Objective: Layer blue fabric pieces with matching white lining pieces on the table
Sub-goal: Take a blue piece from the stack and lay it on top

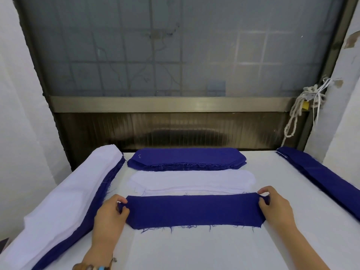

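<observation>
Blue strip held at both ends

My left hand (pixel 112 208) and right hand (pixel 272 204) pinch the blue piece (pixel 192 210); long axis left-right, white lining stack (pixel 191 180) just beyond.

That blue cloth strip (pixel 192 210) is matt and coarsely woven, with loose threads fraying along its near edge. The white lining (pixel 191 181) behind looks smoother, a softly matt cloth. The window rail (pixel 175 104) is brushed metal with a dull sheen, and the rope (pixel 298 112) is rough, twisted cord.
</observation>
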{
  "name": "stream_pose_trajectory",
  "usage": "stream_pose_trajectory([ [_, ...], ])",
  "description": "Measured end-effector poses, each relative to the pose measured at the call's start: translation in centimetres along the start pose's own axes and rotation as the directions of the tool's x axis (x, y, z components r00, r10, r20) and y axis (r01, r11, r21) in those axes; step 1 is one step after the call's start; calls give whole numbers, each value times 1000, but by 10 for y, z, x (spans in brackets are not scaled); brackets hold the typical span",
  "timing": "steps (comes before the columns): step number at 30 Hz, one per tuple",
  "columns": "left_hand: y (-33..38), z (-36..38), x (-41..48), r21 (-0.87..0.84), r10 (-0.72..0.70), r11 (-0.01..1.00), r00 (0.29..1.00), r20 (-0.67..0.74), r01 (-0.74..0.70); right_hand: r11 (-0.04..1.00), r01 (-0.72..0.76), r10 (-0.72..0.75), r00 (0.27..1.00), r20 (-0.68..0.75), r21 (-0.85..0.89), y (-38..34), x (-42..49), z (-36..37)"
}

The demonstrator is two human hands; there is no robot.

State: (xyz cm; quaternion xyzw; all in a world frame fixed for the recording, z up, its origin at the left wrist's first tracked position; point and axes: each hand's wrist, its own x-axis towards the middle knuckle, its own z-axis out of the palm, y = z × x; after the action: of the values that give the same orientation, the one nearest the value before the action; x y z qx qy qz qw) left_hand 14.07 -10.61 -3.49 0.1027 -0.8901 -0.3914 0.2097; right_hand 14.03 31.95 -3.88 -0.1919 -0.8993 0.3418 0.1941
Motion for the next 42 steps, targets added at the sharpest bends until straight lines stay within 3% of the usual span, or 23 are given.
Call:
stream_pose_trajectory([
  [21,-4,5,3,35,60,998,998,26,-61,1000,20,-20,1000,2,-19,-3,-1,0],
  [24,-1,3,3,29,117,993,993,25,-118,996,77,-79,996,-45,-48,-3,-4,-1],
  [27,2,1,1,10,197,980,980,40,-198,959,218,-239,965,-104,-182,-2,-7,-2],
  [30,3,1,-2,-73,264,964,959,101,-257,908,354,-371,928,-40,-225,-5,-9,-3],
  [34,0,3,-2,-69,240,971,939,247,-230,888,377,-380,924,43,-262,-5,-12,0],
  [38,0,3,-1,-48,221,975,939,263,-216,872,362,-390,921,-20,-329,-7,-14,-1],
  [42,0,3,-2,-43,211,977,939,271,-207,822,467,-499,866,-19,-326,-12,-17,-6],
])
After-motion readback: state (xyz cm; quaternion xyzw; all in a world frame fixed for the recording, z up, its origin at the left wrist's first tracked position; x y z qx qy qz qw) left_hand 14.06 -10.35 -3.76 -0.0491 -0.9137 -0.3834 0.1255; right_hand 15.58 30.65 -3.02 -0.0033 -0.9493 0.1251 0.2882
